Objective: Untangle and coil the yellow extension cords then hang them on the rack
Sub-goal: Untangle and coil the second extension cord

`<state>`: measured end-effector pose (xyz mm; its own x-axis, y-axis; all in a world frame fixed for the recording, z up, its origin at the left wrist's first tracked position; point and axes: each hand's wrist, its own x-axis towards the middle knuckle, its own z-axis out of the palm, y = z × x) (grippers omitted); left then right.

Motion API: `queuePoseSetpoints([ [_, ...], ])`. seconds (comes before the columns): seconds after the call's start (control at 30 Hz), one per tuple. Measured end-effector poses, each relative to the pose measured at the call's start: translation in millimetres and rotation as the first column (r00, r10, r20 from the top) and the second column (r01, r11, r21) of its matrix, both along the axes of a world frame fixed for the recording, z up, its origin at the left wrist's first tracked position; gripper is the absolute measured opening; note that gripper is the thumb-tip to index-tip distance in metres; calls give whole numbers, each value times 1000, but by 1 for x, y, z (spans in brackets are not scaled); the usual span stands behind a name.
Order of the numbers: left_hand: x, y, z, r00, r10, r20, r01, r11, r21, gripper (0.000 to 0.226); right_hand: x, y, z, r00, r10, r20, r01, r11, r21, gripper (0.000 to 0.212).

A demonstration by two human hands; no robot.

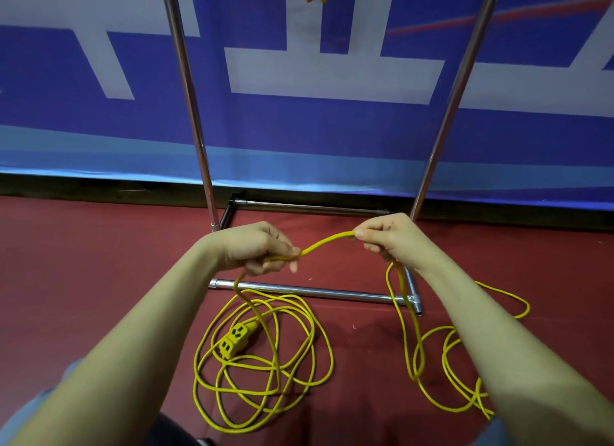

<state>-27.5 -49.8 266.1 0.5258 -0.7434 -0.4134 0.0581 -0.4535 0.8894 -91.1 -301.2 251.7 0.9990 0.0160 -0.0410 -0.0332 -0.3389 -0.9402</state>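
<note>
The yellow cord [327, 241] stretches between two hands, and the rest lies in loose loops on the red floor [99, 279]; the left hand [257, 249] grips it; the right hand [388, 238] pinches it; the metal rack [191, 96] stands just behind.

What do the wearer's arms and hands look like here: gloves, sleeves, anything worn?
No gloves: the left hand and the right hand are bare, with no rings, watch or wristbands showing. Both forearms are bare along their whole visible length. Grey-blue fabric shows at the lower left edge; whether it is a sleeve or other clothing cannot be told.
</note>
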Motion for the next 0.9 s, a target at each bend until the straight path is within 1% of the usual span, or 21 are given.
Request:
queuePoseSetpoints([
  [0.07,-2,-3,-1,1000,14,-21,-16,996,-88,31,-1,-1,3,999,16,-34,-13,998,65,18],
  [0.13,-4,-11,-3,997,62,-40,-68,983,-171,33,-1,2,7,997,54,-47,-49,993,104,19],
  [0.23,-7,-24,-6,989,137,-51,-145,965,-219,28,-1,9,10,991,116,-59,-110,988,105,18],
  [0.3,-7,-27,-9,989,139,-59,-148,969,-197,28,0,12,11,990,127,-57,-121,988,93,17],
  [0.43,-10,-24,-9,1000,-30,-8,29,997,-71,31,3,14,10,993,114,-29,-112,992,66,13],
  [0.5,-12,-25,-9,998,-67,15,68,995,-70,34,5,16,7,993,116,-28,-114,990,81,11],
  [0.57,-13,-26,-12,999,-55,-5,54,992,-112,36,6,16,5,993,115,-31,-112,989,94,12],
  [0.67,-13,-30,-15,993,28,-117,-52,976,-212,37,6,13,5,996,91,-13,-89,992,85,12],
  [0.7,-14,-31,-15,990,62,-130,-91,969,-231,34,6,12,6,997,76,0,-76,993,87,12],
  [0.8,-12,-36,-13,976,202,-81,-217,933,-288,22,5,10,7,997,71,31,-74,993,92,12],
  [0.83,-10,-37,-13,961,271,-60,-276,905,-324,22,4,10,6,996,92,19,-93,992,82,15],
  [0.9,-1,-36,-12,907,418,-52,-400,816,-418,24,3,10,2,991,124,-49,-122,991,46,23],
])
